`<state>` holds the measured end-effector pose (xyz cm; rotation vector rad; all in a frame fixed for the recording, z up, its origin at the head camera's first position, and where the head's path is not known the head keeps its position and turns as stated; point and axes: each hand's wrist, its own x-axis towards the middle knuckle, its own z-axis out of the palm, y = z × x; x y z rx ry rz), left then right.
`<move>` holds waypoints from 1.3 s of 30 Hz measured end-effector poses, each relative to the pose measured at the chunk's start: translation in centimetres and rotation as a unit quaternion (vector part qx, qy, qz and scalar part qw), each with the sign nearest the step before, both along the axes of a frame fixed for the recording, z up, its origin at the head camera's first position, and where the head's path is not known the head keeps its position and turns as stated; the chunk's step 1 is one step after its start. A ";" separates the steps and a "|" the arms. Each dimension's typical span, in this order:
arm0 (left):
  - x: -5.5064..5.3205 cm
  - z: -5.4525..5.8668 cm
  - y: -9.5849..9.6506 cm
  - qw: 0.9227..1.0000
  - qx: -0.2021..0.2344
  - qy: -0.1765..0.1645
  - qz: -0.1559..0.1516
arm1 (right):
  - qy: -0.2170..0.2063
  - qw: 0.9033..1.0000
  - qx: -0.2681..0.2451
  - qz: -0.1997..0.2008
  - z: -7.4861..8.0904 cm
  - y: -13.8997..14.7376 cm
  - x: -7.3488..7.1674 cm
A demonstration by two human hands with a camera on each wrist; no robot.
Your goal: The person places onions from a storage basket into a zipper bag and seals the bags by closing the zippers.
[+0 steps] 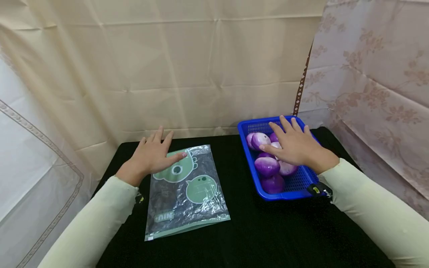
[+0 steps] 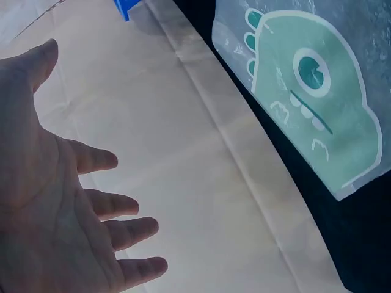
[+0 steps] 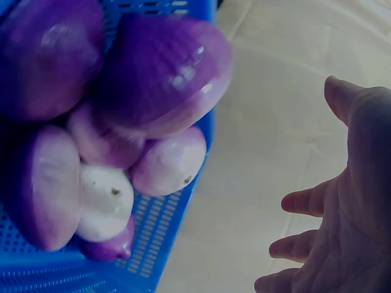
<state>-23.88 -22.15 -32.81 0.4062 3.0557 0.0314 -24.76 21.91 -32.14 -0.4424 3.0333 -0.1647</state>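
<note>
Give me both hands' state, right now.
Left hand: open, holding nothing, near the plastic bag.
Right hand: open, holding nothing, near the blue basket.

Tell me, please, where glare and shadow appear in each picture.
Head view: white glare on the plastic bag; left wrist view: the left hand looks shadowed against paler cloth; right wrist view: small bright highlights on the purple onions, and the right hand is dim.
</note>
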 end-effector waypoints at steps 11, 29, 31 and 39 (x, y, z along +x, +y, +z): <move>3.2 -1.3 -0.4 0.999 0.021 0.021 -0.014 | 0.006 0.994 -0.105 0.022 0.2 -0.4 2.4; 9.0 -4.4 1.0 0.996 0.054 0.035 -0.067 | 0.048 0.968 -0.231 0.086 -1.2 -4.5 9.4; 9.4 -4.8 1.2 0.995 0.057 0.042 -0.071 | 0.061 0.964 -0.241 0.099 -1.5 -4.9 10.0; 11.0 -6.7 2.3 0.994 0.076 0.019 -0.074 | 0.068 0.947 -0.283 0.138 -3.4 -7.0 12.3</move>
